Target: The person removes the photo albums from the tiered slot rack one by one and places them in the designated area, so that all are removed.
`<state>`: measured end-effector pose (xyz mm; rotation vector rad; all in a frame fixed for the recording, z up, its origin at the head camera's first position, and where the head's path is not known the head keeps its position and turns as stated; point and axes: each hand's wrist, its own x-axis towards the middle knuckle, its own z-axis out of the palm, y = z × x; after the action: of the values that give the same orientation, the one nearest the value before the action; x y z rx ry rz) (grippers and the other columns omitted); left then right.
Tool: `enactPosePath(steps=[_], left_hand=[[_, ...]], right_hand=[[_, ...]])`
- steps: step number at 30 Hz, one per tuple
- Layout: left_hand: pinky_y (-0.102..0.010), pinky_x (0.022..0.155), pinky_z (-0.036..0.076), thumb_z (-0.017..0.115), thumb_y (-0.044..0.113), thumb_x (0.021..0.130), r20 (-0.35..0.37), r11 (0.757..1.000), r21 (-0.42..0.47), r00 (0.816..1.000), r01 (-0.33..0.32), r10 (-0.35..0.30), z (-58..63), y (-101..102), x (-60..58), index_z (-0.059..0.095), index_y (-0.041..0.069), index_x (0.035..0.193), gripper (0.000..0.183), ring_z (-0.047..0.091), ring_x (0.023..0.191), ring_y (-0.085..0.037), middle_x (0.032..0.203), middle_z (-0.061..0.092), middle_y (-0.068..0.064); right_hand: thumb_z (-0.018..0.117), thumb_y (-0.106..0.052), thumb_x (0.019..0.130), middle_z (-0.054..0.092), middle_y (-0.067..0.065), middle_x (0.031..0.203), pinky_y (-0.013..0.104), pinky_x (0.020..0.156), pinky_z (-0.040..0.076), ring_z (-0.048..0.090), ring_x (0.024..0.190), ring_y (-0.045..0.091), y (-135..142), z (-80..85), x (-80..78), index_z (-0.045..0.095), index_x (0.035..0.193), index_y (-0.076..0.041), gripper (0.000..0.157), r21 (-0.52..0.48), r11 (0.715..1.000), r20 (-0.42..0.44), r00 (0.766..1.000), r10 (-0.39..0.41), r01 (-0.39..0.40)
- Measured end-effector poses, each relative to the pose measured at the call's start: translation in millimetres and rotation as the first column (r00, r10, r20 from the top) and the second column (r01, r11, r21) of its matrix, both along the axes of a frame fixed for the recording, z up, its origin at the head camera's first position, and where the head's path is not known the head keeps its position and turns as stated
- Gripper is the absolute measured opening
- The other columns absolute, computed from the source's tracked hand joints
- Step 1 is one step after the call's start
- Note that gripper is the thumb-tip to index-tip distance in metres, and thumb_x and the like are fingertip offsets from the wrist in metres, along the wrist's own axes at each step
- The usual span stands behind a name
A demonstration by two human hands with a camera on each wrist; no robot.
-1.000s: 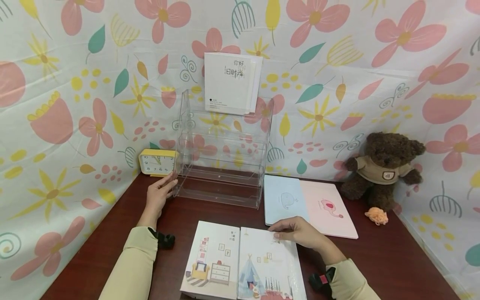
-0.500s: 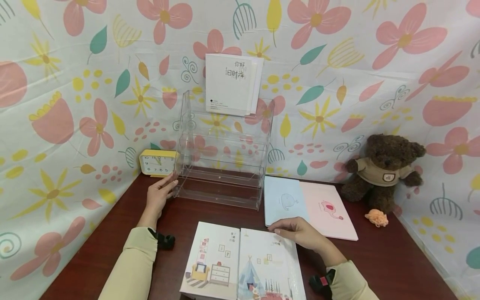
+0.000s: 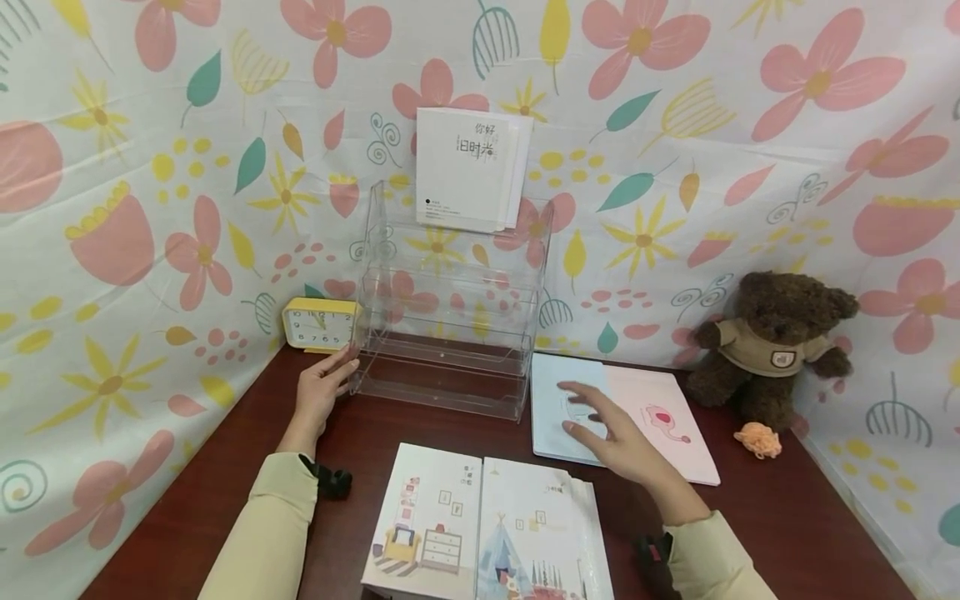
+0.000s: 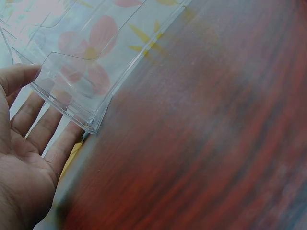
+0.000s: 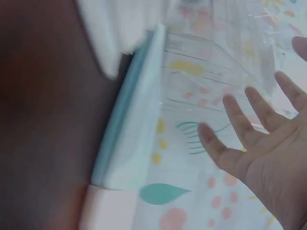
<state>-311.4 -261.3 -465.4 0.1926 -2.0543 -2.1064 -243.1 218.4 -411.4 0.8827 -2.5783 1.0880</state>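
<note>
My left hand (image 3: 321, 390) holds the front lower corner of a clear acrylic display rack (image 3: 442, 408). In the left wrist view the thumb lies at the near edge of its clear side panel (image 4: 86, 60), while the other fingers show behind it. My right hand (image 3: 611, 433) is spread in the air above a light blue notebook (image 3: 551, 417) with a whale drawing, holding nothing. A pink notebook (image 3: 667, 400) with an elephant lies beside the blue one. Two stacks of illustrated white books, a left stack (image 3: 423, 517) and a right stack (image 3: 540, 517), lie side by side nearest me.
Several white books (image 3: 457, 171) stand in the rack's top tier. A yellow alarm clock (image 3: 321, 323) stands left of the rack. At the right sit a brown teddy bear (image 3: 772, 342) and an orange mesh puff (image 3: 757, 440). A floral cloth (image 3: 660, 250) hangs behind the table.
My right hand has left the top edge of the right book stack and moved up and away over the blue notebook, its fingers spreading. The left hand stays at the rack.
</note>
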Motion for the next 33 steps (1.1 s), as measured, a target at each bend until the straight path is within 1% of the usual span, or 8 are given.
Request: enactPosePath(steps=[5, 13, 20, 23, 25, 27, 29, 33], left_hand=[[-0.041, 0.102, 0.050, 0.074, 0.035, 0.094, 0.003, 1.000, 0.004, 1.000, -0.001, 0.001, -0.3, -1, -1.4, 0.056, 0.022, 0.146, 0.057, 0.058, 0.126, -0.018, 0.145, 0.057, -0.003], [-0.041, 0.103, 0.050, 0.073, 0.033, 0.095, 0.020, 1.000, 0.005, 1.000, 0.009, -0.009, -3.5, -2, 0.0, 0.056, 0.021, 0.146, 0.056, 0.056, 0.129, -0.021, 0.147, 0.055, -0.004], [-0.041, 0.102, 0.050, 0.073, 0.034, 0.095, 0.012, 1.000, 0.004, 1.000, 0.007, -0.007, -4.8, -5, 0.5, 0.056, 0.021, 0.146, 0.056, 0.056, 0.128, -0.020, 0.147, 0.055, -0.004], [-0.041, 0.103, 0.049, 0.073, 0.036, 0.094, 0.008, 1.000, 0.010, 1.000, 0.008, -0.008, -4.3, -6, 0.0, 0.055, 0.022, 0.147, 0.057, 0.056, 0.129, -0.021, 0.147, 0.055, -0.004], [-0.041, 0.103, 0.049, 0.073, 0.036, 0.094, 0.007, 1.000, 0.014, 1.000, 0.009, -0.009, -3.5, -8, -0.4, 0.055, 0.022, 0.147, 0.057, 0.056, 0.129, -0.021, 0.147, 0.055, -0.004], [-0.041, 0.103, 0.049, 0.073, 0.035, 0.094, 0.005, 1.000, 0.017, 1.000, 0.009, -0.009, -2.6, -7, -1.1, 0.055, 0.022, 0.147, 0.057, 0.056, 0.129, -0.021, 0.147, 0.055, -0.004], [-0.042, 0.103, 0.049, 0.073, 0.034, 0.095, 0.006, 1.000, 0.024, 1.000, 0.005, -0.005, -1.5, -6, -1.6, 0.056, 0.022, 0.146, 0.055, 0.056, 0.129, -0.021, 0.147, 0.055, -0.004], [-0.041, 0.102, 0.050, 0.074, 0.031, 0.094, 0.006, 0.999, 0.042, 1.000, 0.005, -0.005, 0.9, -1, -2.7, 0.058, 0.022, 0.144, 0.053, 0.058, 0.126, -0.020, 0.146, 0.056, -0.003]], right_hand=[[0.067, -0.027, 0.099, 0.037, 0.008, 0.158, 0.064, 0.109, 0.034, 0.036, 0.143, 0.034, -6, 31.6, -9.4, 0.036, 0.157, -0.023, 0.067, 0.055, 0.998, -0.077, 0.997, -0.022, 0.026], [0.067, -0.026, 0.099, 0.010, -0.001, 0.168, 0.069, 0.114, 0.019, 0.009, 0.154, 0.029, -21, 78.9, -28.2, 0.018, 0.163, -0.027, 0.081, 0.085, 0.995, -0.122, 0.991, 0.055, -0.045], [0.070, -0.020, 0.095, 0.004, 0.006, 0.169, 0.068, 0.115, 0.018, 0.008, 0.153, 0.035, -45, 121.9, -56.3, 0.008, 0.164, -0.018, 0.093, 0.154, 0.984, -0.288, 0.948, 0.133, -0.092], [0.069, -0.019, 0.095, 0.001, 0.009, 0.169, 0.070, 0.114, 0.018, 0.009, 0.152, 0.039, -58, 142.3, -67.0, 0.010, 0.164, -0.018, 0.091, 0.219, 0.973, -0.334, 0.931, 0.151, -0.080], [0.069, -0.020, 0.095, -0.002, 0.011, 0.168, 0.071, 0.113, 0.018, 0.010, 0.151, 0.042, -67, 157.3, -73.9, 0.011, 0.164, -0.019, 0.091, 0.275, 0.961, -0.371, 0.917, 0.143, -0.038], [0.068, -0.023, 0.095, -0.005, 0.012, 0.168, 0.075, 0.111, 0.018, 0.011, 0.150, 0.045, -77, 172.5, -81.6, 0.009, 0.164, -0.020, 0.091, 0.338, 0.940, -0.411, 0.906, 0.106, 0.043], [0.067, -0.028, 0.095, -0.008, 0.010, 0.169, 0.077, 0.109, 0.018, 0.008, 0.151, 0.045, -86, 189.0, -89.7, 0.005, 0.164, -0.025, 0.093, 0.406, 0.902, -0.448, 0.892, 0.054, 0.149], [0.062, -0.039, 0.097, -0.016, 0.003, 0.168, 0.080, 0.107, 0.014, -0.002, 0.153, 0.040, -105, 224.5, -106.6, -0.004, 0.163, -0.031, 0.093, 0.548, 0.772, -0.488, 0.872, -0.019, 0.323]])
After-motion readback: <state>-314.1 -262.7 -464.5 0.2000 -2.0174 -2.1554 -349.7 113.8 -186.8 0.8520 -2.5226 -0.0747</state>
